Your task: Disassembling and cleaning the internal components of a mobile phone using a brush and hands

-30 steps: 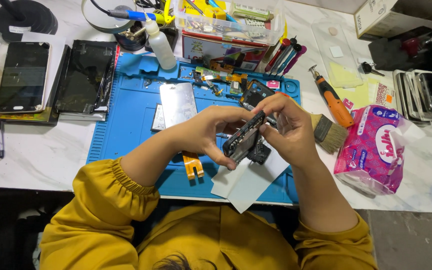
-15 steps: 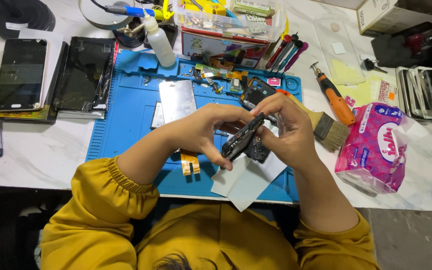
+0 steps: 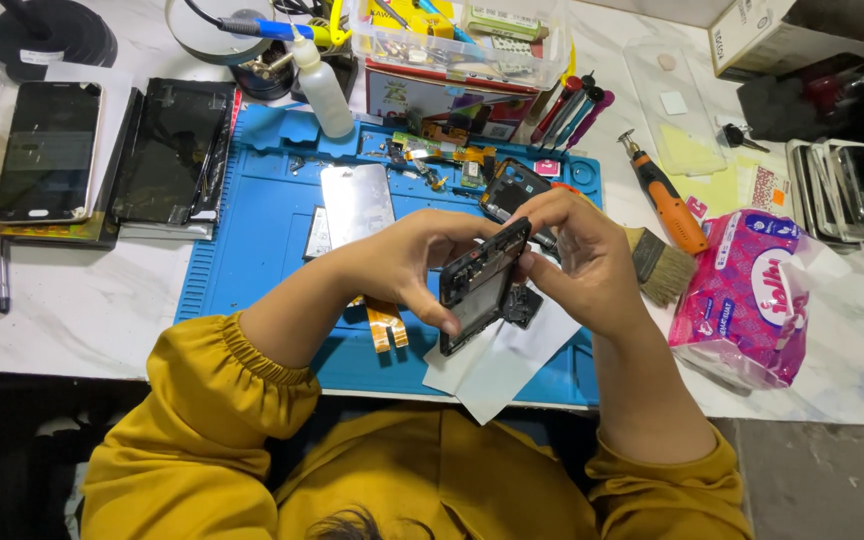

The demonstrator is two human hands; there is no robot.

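Across the white marble-patterned table (image 3: pixel 82 310) lies a blue rubbery work mat (image 3: pixel 252 250), matte and ridged at its rim, and above it both hands hold a black phone frame (image 3: pixel 480 285). Against the frames of a second ago the frame stands steeper and sits a little lower and nearer the person, turned more on edge between the hands, so its inner side now faces the camera; that suggests the work has moved from gripping the part to looking into it or working at one edge. The left hand (image 3: pixel 414 262) is curled around the frame's left long side, thumb underneath, fingers closed on it. The right hand (image 3: pixel 580 255) pinches the upper right corner with bent fingertips, likewise closed on the frame.

Under the hands, white paper sheets (image 3: pixel 497 365) overlap on the mat, flat and sharp-cornered. Right of the mat sits a soft pink tissue pack (image 3: pixel 747 300), crinkled and glossy. On the left lie two dark glass-fronted phones (image 3: pixel 47 150), smooth and reflective. A silvery metal back plate (image 3: pixel 357 203) rests on the mat, dull and rectangular. Nearby are a bristly wooden brush (image 3: pixel 657 265), an orange-handled screwdriver (image 3: pixel 667 200), a white plastic squeeze bottle (image 3: pixel 320 85) and a small orange flex ribbon (image 3: pixel 387 325)
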